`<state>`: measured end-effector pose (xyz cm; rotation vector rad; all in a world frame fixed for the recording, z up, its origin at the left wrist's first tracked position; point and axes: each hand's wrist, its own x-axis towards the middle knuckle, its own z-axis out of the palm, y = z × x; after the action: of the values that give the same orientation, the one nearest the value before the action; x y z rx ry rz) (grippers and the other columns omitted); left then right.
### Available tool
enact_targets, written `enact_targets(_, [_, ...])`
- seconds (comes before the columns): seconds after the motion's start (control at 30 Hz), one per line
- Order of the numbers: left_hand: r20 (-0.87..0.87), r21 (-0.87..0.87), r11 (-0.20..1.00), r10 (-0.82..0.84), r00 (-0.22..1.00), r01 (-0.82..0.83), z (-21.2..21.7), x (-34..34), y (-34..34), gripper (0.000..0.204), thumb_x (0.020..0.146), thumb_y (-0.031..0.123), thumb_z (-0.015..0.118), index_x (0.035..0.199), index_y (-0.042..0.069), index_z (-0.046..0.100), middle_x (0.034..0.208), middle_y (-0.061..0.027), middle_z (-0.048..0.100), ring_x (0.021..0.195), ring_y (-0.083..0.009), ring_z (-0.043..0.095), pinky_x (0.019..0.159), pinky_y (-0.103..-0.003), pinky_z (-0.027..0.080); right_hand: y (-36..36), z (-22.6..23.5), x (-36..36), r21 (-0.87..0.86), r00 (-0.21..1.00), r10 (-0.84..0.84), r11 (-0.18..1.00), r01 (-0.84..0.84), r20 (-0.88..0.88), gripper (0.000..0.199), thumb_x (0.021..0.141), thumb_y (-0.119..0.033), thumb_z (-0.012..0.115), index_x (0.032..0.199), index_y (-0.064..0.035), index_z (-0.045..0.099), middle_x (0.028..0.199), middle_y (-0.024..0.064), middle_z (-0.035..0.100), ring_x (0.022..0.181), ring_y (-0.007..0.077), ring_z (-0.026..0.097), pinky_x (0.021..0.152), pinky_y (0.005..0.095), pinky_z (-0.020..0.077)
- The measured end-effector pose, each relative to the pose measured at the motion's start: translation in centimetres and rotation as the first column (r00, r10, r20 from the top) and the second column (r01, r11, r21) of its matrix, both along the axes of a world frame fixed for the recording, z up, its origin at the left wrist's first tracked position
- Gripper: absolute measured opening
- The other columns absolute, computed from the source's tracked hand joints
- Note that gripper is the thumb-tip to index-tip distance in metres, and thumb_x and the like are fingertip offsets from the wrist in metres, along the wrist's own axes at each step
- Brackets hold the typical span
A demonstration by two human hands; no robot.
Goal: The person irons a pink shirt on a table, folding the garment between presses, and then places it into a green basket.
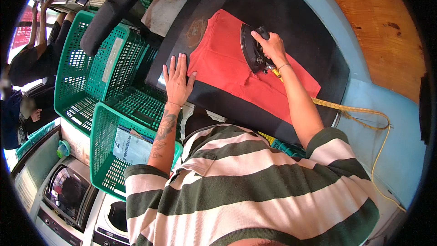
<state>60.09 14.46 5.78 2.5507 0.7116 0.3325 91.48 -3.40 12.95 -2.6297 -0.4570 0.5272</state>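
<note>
A red folded garment (227,59) lies spread on a black ironing board (300,9). My right hand (271,48) is wrapped round the handle of a dark iron (251,51), whose soleplate rests on the garment's right half. A yellow cord (355,108) trails from the iron under my right forearm toward the right. Flat, with its fingers spread, my left hand (178,82) lies at the garment's left edge, the thumb touching the cloth and the other fingers over the black board.
Green plastic baskets (116,41) stand left of the board; a nearer green basket (102,150) holds a white printed package (132,146). A padded black arm (109,16) juts over them. Front-loading machines (68,184) stand lower left. Other people (32,66) are at far left.
</note>
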Motion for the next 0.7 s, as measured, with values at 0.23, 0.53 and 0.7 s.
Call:
enact_targets(0.23, [0.029,-0.054,0.994,0.100,0.995,-0.099,0.0,-1.0,-1.5,0.067,0.099,0.037,0.059,0.153,0.005,0.037,0.158,-0.0170,0.038,0.149,-0.0393,0.027,0.120,-0.056,0.018,-0.2,1.4,0.2,0.023,0.986,0.045,0.999,-0.042,-0.162,0.072,0.080,-0.073,0.066,0.077,-0.0010,0.068,0.059,0.0141,0.065,0.055,0.0290,0.068,0.060,0.0408,0.0553])
enact_targets(0.53, [-0.152,-0.079,0.985,0.139,0.979,-0.152,-1.8,-3.7,-4.1,0.071,0.100,0.038,0.057,0.159,0.012,0.028,0.166,-0.0111,0.024,0.154,-0.0358,0.013,0.121,-0.059,0.008,-0.5,1.4,1.2,-0.027,0.957,0.290,0.957,-0.290,-0.019,0.075,0.076,-0.074,0.069,0.086,-0.0001,0.073,0.081,0.0193,0.073,0.081,0.0344,0.073,0.072,0.0443,0.0569])
enact_targets(0.7, [-0.120,-0.158,0.976,0.128,0.984,-0.147,-1.7,-4.2,-3.7,0.070,0.099,0.037,0.059,0.159,0.015,0.029,0.166,-0.0093,0.023,0.155,-0.0340,0.012,0.122,-0.058,0.007,2.5,3.0,-0.2,0.095,0.876,0.431,0.902,-0.421,-0.217,0.058,0.082,-0.060,0.074,0.068,-0.0052,0.063,0.053,0.0012,0.054,0.042,0.0124,0.052,0.041,0.0288,0.0386])
